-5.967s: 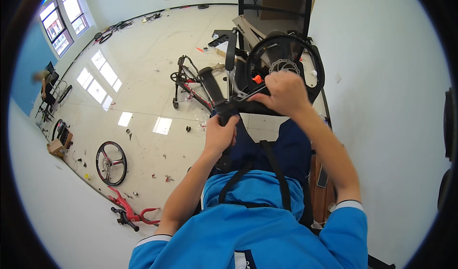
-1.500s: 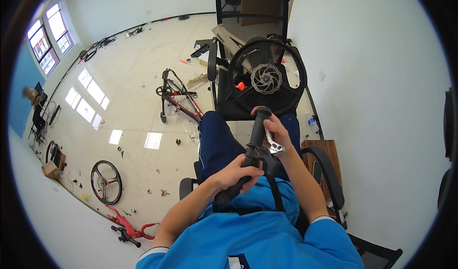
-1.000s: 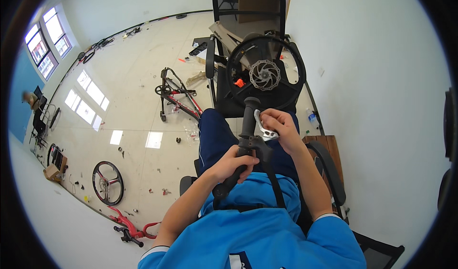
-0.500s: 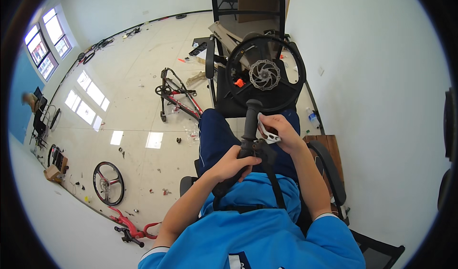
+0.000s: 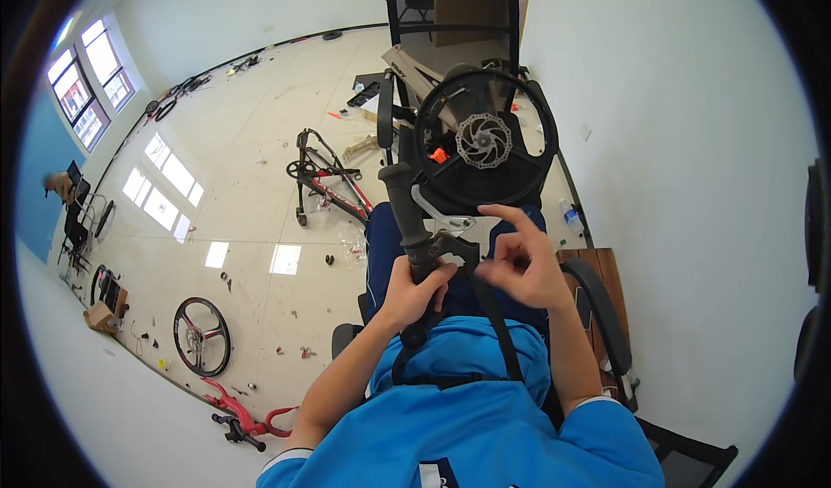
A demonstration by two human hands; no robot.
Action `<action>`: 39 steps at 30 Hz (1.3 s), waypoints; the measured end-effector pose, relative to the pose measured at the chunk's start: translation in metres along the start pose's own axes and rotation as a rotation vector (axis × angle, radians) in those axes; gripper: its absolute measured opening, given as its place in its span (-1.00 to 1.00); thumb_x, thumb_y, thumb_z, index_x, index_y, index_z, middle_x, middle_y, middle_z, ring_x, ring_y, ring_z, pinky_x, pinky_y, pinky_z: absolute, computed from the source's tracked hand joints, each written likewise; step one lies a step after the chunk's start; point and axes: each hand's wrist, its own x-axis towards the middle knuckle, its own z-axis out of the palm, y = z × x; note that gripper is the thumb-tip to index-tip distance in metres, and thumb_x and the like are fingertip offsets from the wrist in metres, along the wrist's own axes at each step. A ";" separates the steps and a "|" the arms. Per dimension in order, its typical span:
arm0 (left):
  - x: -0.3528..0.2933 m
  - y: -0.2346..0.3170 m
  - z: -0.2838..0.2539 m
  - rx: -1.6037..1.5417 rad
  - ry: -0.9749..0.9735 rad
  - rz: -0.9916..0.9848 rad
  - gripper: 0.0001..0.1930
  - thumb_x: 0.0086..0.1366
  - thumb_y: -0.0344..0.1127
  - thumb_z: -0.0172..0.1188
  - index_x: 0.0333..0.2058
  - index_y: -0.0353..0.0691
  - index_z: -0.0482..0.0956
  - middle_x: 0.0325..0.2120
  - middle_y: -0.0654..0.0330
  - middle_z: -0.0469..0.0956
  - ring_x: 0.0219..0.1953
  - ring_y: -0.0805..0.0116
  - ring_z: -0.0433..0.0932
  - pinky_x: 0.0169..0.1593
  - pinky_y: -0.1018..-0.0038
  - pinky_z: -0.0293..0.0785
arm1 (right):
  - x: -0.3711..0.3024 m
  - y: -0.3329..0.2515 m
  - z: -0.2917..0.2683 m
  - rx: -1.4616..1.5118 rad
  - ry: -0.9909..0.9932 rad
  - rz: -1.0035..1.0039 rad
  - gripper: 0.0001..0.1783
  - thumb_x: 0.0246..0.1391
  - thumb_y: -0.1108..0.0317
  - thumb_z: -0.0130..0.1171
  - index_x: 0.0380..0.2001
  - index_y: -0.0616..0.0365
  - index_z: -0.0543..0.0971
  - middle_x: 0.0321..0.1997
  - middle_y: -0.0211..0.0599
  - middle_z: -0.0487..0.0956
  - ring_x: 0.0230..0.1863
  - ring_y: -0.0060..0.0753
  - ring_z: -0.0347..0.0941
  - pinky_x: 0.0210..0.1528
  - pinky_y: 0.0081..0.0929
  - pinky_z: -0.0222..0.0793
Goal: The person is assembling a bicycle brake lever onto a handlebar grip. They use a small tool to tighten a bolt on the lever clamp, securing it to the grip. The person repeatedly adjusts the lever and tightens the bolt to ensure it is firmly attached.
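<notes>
My left hand (image 5: pixel 412 296) is closed around a black handlebar (image 5: pixel 424 267), just below its ribbed rubber grip (image 5: pixel 402 195). The grip points up and away from me, tilted to the left. A silver brake lever (image 5: pixel 440 214) lies beside the grip, its wider end close to the black lever bracket (image 5: pixel 459 247) on the bar. Whether the lever is fastened there cannot be made out. My right hand (image 5: pixel 530 267) hovers just right of the bracket, index finger stretched toward the lever's wide end and the other fingers bent, with nothing visible in it.
A black spoked wheel with a disc rotor (image 5: pixel 483 140) rests on the chair (image 5: pixel 407 150) facing me. On the floor to the left lie a black-and-red bike frame (image 5: pixel 333 180), another wheel (image 5: pixel 201 336), a red frame part (image 5: pixel 238 406) and small scattered parts. A wall (image 5: pixel 684 185) rises on the right.
The handlebar grip has swung to the left. My right hand has let go of the silver lever, which now sits beside the grip, and its index finger has straightened.
</notes>
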 end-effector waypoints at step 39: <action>-0.006 0.009 0.014 0.166 -0.037 -0.029 -0.80 0.30 -0.30 0.22 -0.45 -0.29 0.49 -0.75 0.31 0.43 -0.73 0.55 0.41 -0.62 0.59 0.30 | -0.027 0.044 0.009 0.431 0.132 0.211 -0.75 0.27 0.34 0.12 -0.09 0.29 0.53 -0.59 -0.58 0.38 -0.65 -0.80 0.17 -0.62 -0.75 0.01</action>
